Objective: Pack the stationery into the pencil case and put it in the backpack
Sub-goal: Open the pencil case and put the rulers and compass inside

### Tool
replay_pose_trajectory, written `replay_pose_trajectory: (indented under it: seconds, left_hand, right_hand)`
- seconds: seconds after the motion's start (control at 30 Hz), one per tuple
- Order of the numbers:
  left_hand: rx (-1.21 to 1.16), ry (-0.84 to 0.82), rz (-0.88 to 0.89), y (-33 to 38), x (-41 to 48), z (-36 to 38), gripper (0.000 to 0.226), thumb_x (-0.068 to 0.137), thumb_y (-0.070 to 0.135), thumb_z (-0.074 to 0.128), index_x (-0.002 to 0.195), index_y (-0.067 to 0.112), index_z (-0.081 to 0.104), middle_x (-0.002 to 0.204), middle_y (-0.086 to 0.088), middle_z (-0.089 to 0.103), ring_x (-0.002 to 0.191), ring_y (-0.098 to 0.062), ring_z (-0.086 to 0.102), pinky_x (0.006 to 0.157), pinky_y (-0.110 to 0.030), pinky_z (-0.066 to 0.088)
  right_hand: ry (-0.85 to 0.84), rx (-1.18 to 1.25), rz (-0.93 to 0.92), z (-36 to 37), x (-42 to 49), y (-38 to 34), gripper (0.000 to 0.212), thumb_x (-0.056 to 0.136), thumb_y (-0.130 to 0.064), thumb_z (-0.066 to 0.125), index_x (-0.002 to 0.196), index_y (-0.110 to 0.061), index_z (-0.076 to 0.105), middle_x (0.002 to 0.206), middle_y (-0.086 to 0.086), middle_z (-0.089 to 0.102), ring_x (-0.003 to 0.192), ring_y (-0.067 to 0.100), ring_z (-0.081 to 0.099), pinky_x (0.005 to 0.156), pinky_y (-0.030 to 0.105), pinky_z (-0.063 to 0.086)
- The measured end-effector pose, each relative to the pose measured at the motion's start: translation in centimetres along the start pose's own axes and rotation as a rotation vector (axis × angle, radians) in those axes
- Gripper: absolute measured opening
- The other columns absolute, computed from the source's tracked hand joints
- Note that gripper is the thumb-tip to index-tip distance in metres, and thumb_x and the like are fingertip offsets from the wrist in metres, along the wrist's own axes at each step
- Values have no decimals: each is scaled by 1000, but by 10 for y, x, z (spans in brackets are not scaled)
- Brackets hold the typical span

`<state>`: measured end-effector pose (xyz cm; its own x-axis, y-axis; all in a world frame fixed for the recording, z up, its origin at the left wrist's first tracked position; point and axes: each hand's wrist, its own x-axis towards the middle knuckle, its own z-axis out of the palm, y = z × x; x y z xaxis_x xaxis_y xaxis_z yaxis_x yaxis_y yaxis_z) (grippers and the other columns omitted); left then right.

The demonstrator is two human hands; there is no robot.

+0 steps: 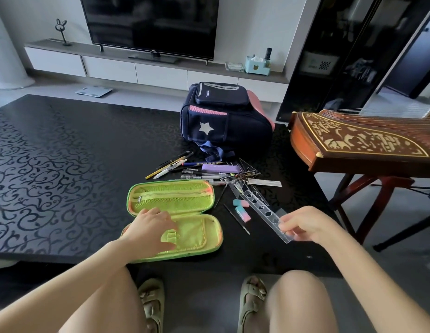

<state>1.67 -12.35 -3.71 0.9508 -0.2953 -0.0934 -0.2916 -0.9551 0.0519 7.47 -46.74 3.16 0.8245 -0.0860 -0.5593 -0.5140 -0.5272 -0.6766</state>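
A green pencil case [185,200] lies unzipped and flat on the black table. My left hand [149,230] rests on its near half, fingers spread, holding nothing. My right hand [305,225] pinches the near end of a clear plastic ruler [264,210] with shaped cut-outs; its far end lies among the stationery. Several pens and pencils [185,168], a purple box [220,168], clear set squares [247,175] and two pink-and-blue erasers [241,207] are scattered beyond the case. A navy backpack [223,121] with a silver star lies behind them, zipped shut.
The black patterned table [53,164] stretches far to the left. A wooden zither [358,138] on a stand sits at the right, close to the table's edge. A TV [149,25] and low cabinet stand at the back. My knees and sandals are below the table's near edge.
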Motion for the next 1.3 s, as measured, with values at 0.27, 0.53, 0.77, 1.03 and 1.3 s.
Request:
replay_pose_trajectory:
  seconds: [0.27, 0.53, 0.77, 1.03, 1.3]
  left_hand:
    - [201, -124, 80, -7, -2, 8, 58, 85, 55, 47, 135, 28, 36, 124, 2, 52, 114, -20, 42, 94, -35, 40]
    - [-344, 207, -198, -27, -9, -12, 20, 91, 26, 51, 103, 17, 64, 93, -2, 69, 86, -27, 61, 71, -33, 46]
    - [-620, 286, -382, -43, 3, -11, 23, 85, 33, 62, 97, 15, 69, 86, 3, 68, 77, -21, 61, 67, -30, 45]
    - [-634, 281, -376, -45, 4, -11, 28, 84, 35, 63, 105, 16, 67, 101, 2, 68, 82, -14, 56, 71, -25, 40]
    - [-615, 288, -375, -45, 5, -9, 24, 86, 36, 60, 102, 19, 67, 97, 4, 68, 79, -17, 58, 68, -27, 41]
  right_hand:
    - [-92, -148, -236, 18, -30, -18, 20, 74, 3, 71, 89, -11, 68, 71, 6, 66, 51, 7, 57, 54, 23, 45]
    - [-180, -453, -659, 74, -26, -25, 17, 73, -7, 72, 75, -24, 70, 69, -4, 66, 68, 10, 62, 76, 32, 51]
    - [385, -727, -1230, 164, 3, -8, 35, 55, 10, 75, 73, -20, 73, 64, -6, 65, 63, 22, 58, 55, 28, 45]
    - [-6, -802, -1054, 182, 11, -10, 40, 74, -45, 71, 110, -28, 67, 111, -8, 65, 102, 16, 51, 93, 32, 38]
    - [-91, -794, -914, 170, 18, -14, 40, 74, -55, 65, 107, -34, 68, 110, -5, 55, 104, 16, 43, 92, 31, 34]
